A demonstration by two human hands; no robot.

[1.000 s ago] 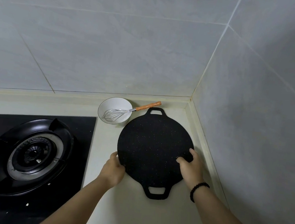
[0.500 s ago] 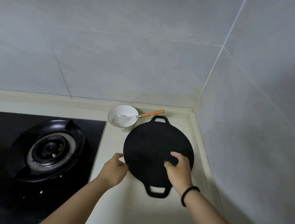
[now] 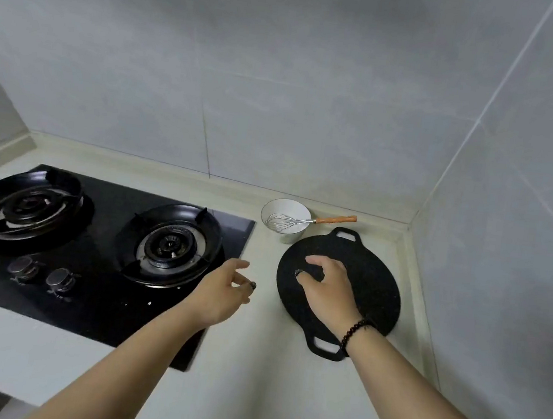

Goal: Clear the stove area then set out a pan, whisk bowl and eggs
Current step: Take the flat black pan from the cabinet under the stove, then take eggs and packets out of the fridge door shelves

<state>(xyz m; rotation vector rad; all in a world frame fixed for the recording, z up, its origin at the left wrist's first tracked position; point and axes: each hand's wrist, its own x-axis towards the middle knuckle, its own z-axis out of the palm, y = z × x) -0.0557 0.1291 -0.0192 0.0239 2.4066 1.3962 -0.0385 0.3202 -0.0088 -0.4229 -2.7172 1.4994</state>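
Observation:
A flat black round pan (image 3: pixel 377 282) with two loop handles lies on the pale counter in the right corner. My right hand (image 3: pixel 326 285) hovers over or rests on the pan's left half, fingers curled and apart, holding nothing. My left hand (image 3: pixel 224 289) is off the pan, above the counter strip between pan and stove, fingers loosely spread and empty. Behind the pan stands a white bowl (image 3: pixel 287 210) with a wire whisk (image 3: pixel 304 222) in it, its orange handle pointing right. No eggs are in view.
A black glass gas stove (image 3: pixel 98 278) with two burners (image 3: pixel 171 245) and two knobs (image 3: pixel 42 274) fills the left. Grey tiled walls close the back and right side. A raised counter lip (image 3: pixel 412 276) runs along the walls.
My left hand let go of the pan's left edge and drew back toward the stove. My right hand slid from the pan's right edge to its left half. The view swung left, showing both burners.

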